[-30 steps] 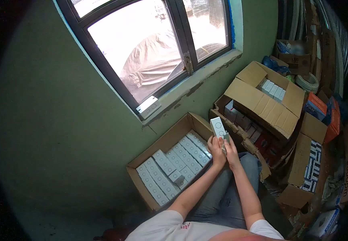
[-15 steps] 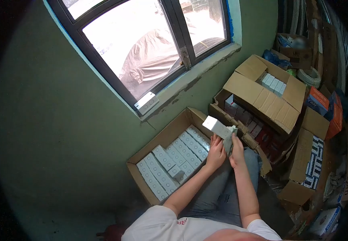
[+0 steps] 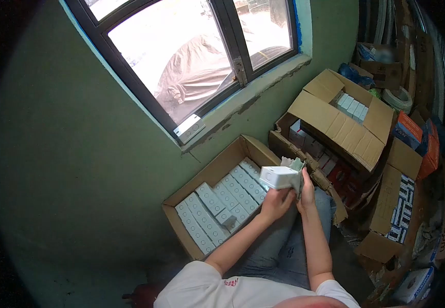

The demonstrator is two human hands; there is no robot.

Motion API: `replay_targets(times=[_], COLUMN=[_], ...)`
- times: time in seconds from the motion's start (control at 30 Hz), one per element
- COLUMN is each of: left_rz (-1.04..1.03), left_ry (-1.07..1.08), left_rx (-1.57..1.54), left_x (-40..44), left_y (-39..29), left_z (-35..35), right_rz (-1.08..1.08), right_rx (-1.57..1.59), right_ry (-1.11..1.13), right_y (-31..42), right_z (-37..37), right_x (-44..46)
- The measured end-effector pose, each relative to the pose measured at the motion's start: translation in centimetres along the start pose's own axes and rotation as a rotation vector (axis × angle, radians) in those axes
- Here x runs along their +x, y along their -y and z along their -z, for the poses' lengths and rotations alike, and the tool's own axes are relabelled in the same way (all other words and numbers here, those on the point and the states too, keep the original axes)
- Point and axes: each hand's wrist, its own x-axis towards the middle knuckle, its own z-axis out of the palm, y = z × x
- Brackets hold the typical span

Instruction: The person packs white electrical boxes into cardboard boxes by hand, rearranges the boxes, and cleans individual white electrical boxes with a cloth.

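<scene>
Above my lap I hold a white plastic electrical back box [image 3: 278, 177], one end turned toward the window. My left hand [image 3: 278, 203] is closed around its underside, the fingers partly hidden. A pale green-grey cloth [image 3: 296, 165] is bunched against the box's right end. My right hand [image 3: 307, 191] is closed on that cloth, pressing it to the box. To the left stands an open cardboard carton [image 3: 185, 245] holding rows of similar white boxes [image 3: 202, 226] with round knockouts. One short box [image 3: 226, 217] sits raised on the rows.
Another white box [image 3: 189, 128] rests on the window sill [image 3: 253, 97]. An open carton [image 3: 330, 123] with white boxes sits on a torn carton [image 3: 297, 146] to the right. Farther right are a carton of small packs [image 3: 401, 210] and orange-blue packages [image 3: 427, 149].
The held box has turned and tipped lower, its end now facing more toward the left. My left hand and the cloth have shifted with it; the cartons stay put.
</scene>
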Motion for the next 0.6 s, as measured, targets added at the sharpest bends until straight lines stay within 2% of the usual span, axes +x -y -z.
replay_targets(times=[0.07,0.3,0.43,0.47,0.53,0.6], left_rz=[-0.045,0.191,0.06,0.083,0.128,0.281], left_ry=[-0.007,-0.201,-0.121,-0.161,-0.246,-0.291], left_rx=[0.048,-0.042,-0.131,-0.123,-0.108,-0.261], left_x=[-0.3,1.5,0.5,0.6,1.4,2.1], left_y=[-0.5,1.0,1.1,0.7,0.1,1.0], left_z=[0.2,-0.2,-0.2,0.0,0.3,0.2], right_rz=[-0.052,0.127,0.295,0.412,0.484,0.589], right_rx=[0.021,-0.129,-0.526,-0.626,-0.781,-0.969], right_ry=[0.029,-0.04,0.0,0.009,0.087,0.13], right_y=[0.0,-1.3,-0.3,-0.5,-1.4,-1.3], right_z=[0.0,-1.0,-1.2,-1.7,-1.3,-2.6], right_x=[-0.3,-1.1,-0.5,-0.1,0.0,-1.4])
